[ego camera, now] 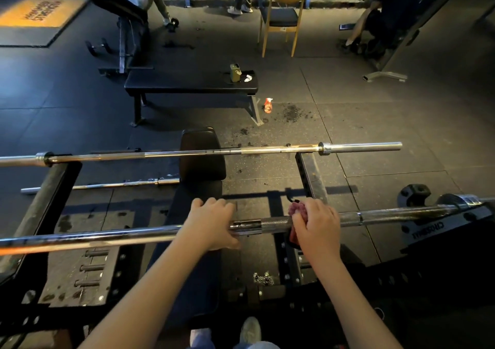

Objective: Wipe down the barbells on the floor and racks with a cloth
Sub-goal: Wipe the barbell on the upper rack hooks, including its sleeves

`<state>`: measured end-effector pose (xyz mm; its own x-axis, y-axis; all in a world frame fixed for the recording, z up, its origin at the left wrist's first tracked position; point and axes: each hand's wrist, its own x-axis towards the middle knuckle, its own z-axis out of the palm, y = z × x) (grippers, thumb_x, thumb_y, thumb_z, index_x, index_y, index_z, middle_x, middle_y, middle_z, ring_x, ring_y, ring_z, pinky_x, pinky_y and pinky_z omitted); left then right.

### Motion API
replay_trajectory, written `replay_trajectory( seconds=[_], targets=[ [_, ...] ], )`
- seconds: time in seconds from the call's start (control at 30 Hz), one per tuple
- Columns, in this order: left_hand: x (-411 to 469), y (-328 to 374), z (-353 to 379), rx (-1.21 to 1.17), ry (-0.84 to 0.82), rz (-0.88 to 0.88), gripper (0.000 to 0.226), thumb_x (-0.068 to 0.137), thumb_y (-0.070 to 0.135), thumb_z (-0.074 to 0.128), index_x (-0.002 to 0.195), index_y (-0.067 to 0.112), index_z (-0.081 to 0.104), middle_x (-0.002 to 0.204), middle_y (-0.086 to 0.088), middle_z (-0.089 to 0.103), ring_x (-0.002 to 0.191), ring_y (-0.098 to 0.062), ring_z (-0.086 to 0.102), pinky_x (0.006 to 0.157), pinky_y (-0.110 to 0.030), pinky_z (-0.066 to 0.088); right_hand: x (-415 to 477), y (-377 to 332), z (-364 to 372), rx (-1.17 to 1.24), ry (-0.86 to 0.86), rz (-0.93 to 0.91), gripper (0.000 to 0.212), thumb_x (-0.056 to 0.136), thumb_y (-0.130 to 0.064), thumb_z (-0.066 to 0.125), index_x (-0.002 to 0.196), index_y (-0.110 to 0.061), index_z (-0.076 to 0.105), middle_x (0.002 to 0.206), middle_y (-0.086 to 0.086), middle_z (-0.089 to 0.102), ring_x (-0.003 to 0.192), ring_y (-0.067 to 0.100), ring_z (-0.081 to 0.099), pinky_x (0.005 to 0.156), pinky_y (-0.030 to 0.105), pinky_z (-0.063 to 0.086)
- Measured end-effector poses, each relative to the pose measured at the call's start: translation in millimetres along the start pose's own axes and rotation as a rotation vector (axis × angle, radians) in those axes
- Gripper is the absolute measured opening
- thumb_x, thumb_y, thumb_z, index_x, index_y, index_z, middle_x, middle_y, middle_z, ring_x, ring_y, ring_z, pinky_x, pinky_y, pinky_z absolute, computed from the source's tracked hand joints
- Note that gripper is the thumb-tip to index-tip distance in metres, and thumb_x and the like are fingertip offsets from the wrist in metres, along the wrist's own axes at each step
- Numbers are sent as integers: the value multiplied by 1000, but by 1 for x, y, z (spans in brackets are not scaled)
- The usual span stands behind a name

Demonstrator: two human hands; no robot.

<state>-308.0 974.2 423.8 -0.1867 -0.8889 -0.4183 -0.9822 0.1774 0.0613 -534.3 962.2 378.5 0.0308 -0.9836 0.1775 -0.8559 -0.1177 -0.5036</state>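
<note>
1. The right grip is clamped on a reddish cloth, pressing it round the near barbell on its rough, cross-hatched stretch. The left grip is curled over the same bar just beside it, seemingly to steady it.
2. That bar sits up on the rack. From where I stand, a hard sideways rub could roll or shift it in its rests if the left hold slackens.
3. The cloth is bunched small. It could catch on the rough steel, or skip the underside of the bar.
4. Two more are waiting: the far barbell, also racked, and the floor barbell, partly hidden behind the padded bench.
5. The rack's frame and that bench lie between the person and both of them, so a straight reach looks awkward.
6. The spray bottle stands on the floor beside the flat counter, well apart from the hands.
7. Other people are busy further back, near the chair.
</note>
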Motion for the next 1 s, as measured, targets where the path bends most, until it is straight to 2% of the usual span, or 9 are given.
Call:
replay_trajectory(
  seconds=[0.13, 0.3, 0.4, 0.47, 0.6, 0.7, 0.8, 0.87, 1.0],
  targets=[
    [-2, -6, 4, -22, -35, 22, 60, 82, 60, 59, 129, 24, 48, 129, 3, 50, 123, -19, 42, 111, -44, 22, -9, -33, 12, -12, -128, -102, 27, 91, -40, 36, 90, -22, 55, 86, -9, 53, 82, 10, 49, 84, 27, 40],
    [-26, -56, 6, -83, -102, -137, 73, 77, 59, 66, 137, 29, 39, 132, 8, 46, 127, -16, 41, 112, -44, 22, -4, -14, 3, 0, -84, -162, 42, 91, -46, 29, 91, -19, 61, 85, -7, 62, 80, 13, 58, 98, 33, 34],
    [-34, -73, 20, -100, -103, -209, 32, 81, 54, 63, 102, 30, 56, 95, 12, 59, 89, -7, 57, 83, -29, 46, -8, -46, 19, 5, -103, -89, 27, 90, -41, 38, 88, -22, 57, 82, -9, 55, 77, 11, 51, 86, 31, 43],
    [-35, -71, 22, -77, -38, -229, 19, 86, 49, 57, 82, 31, 52, 78, 10, 57, 70, -4, 54, 63, -22, 42, -14, -65, 32, -9, -179, -180, 24, 91, -42, 37, 93, -27, 55, 89, -12, 54, 82, 8, 49, 83, 28, 42],
    [-36, -67, 23, -16, 54, -225, 19, 89, 45, 52, 77, 31, 46, 73, 10, 54, 71, -11, 56, 70, -28, 51, -8, -37, 21, -48, -206, -300, 37, 90, -46, 29, 97, -26, 59, 94, -12, 60, 88, 9, 57, 96, 33, 39],
    [-35, -69, 28, -1, 85, -214, 18, 90, 44, 52, 80, 30, 46, 73, 9, 55, 70, -10, 57, 70, -27, 53, -4, -4, 6, -71, -74, -158, 27, 92, -36, 40, 92, -20, 62, 88, -7, 62, 84, 15, 60, 97, 34, 35],
    [-33, -71, 32, 9, 120, -197, 20, 91, 44, 52, 79, 30, 45, 71, 9, 55, 65, -7, 55, 64, -23, 49, -12, -35, 21, -17, 2, -26, 17, 89, -29, 46, 85, -17, 58, 80, -5, 55, 76, 14, 53, 84, 39, 50],
    [-33, -72, 34, 38, 137, -197, 21, 91, 45, 51, 77, 30, 44, 68, 9, 53, 62, -7, 51, 59, -22, 42, -19, -71, 37, 9, -75, -98, 26, 92, -36, 37, 87, -21, 57, 82, -7, 54, 77, 12, 52, 80, 34, 49],
    [-32, -73, 36, 47, 146, -184, 19, 90, 43, 52, 79, 29, 46, 66, 9, 50, 59, -6, 48, 56, -22, 36, -17, -69, 39, -51, -243, -292, 28, 92, -42, 35, 97, -25, 57, 93, -10, 58, 89, 11, 55, 96, 34, 42]
  ],
)
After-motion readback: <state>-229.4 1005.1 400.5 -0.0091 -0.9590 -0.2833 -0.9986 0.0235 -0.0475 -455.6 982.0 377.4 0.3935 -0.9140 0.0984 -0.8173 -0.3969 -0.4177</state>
